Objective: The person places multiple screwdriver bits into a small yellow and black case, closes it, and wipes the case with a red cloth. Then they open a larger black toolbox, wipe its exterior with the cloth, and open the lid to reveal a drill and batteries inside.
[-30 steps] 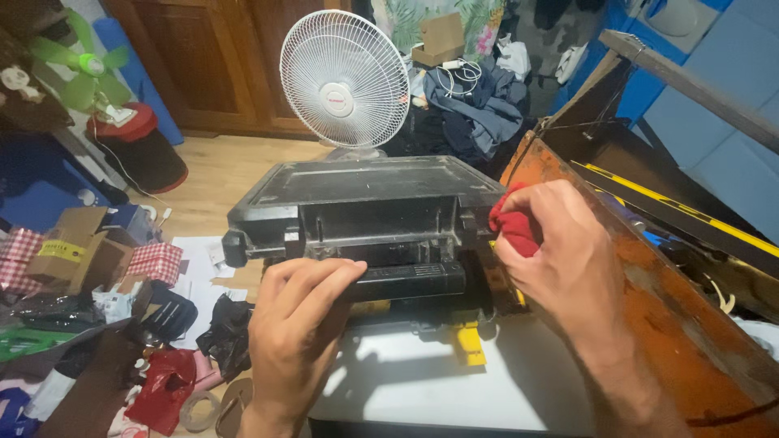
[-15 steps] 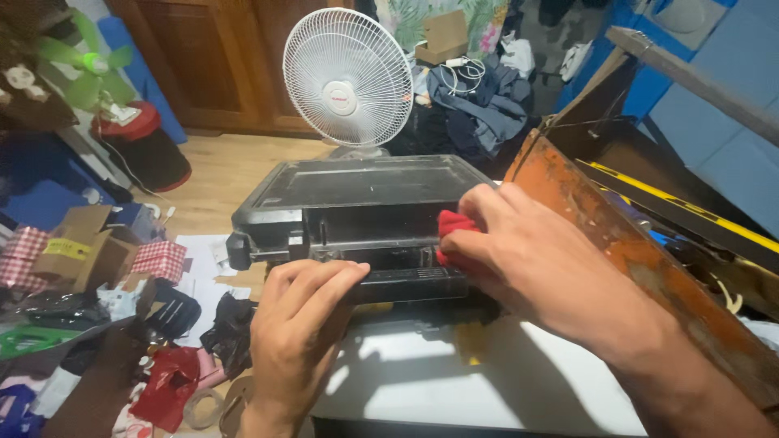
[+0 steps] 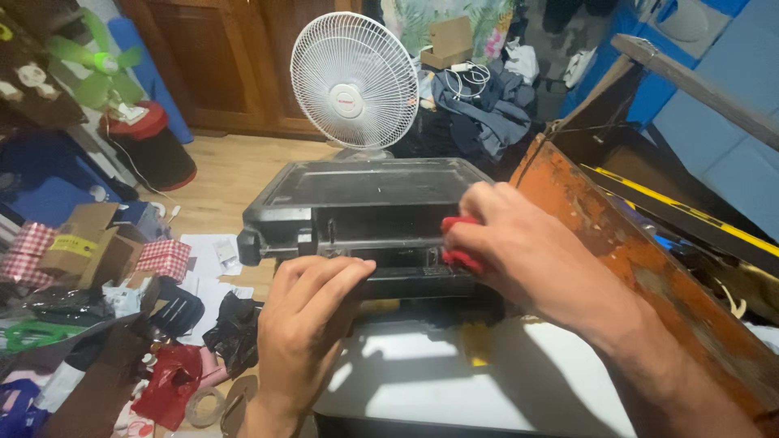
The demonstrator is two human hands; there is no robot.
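Black plastic case [image 3: 369,203], dusty and scuffed, lies on a white table [image 3: 422,381] with its open front edge facing the person. Over the last second the right hand [image 3: 519,251] has travelled from the case's right end, beside the rusty orange metal box [image 3: 649,268], inward along the front recess, carrying a small red cloth [image 3: 458,243] with it. That sideways sweep suggests the cloth is being rubbed along the case's front channel, with the right end already covered and the middle now under the cloth.

Right hand reaches in from the lower right, forearm running diagonally across the table, wrist raised, knuckles up. Its fingers are curled tightly around the bunched cloth and press it against the recess just right of centre; only a bit of red shows beyond them.

Left hand [image 3: 304,320] has hardly moved. It comes up from the bottom edge, palm down, fingers nearly straight and close together, lying flat across the case's dark front bar [image 3: 414,282]. It grips nothing; it seems to steady the case.

Behind the case stands a white fan [image 3: 355,77]. Cardboard boxes [image 3: 81,247], bags and papers cover the wooden floor [image 3: 219,170] to the left.
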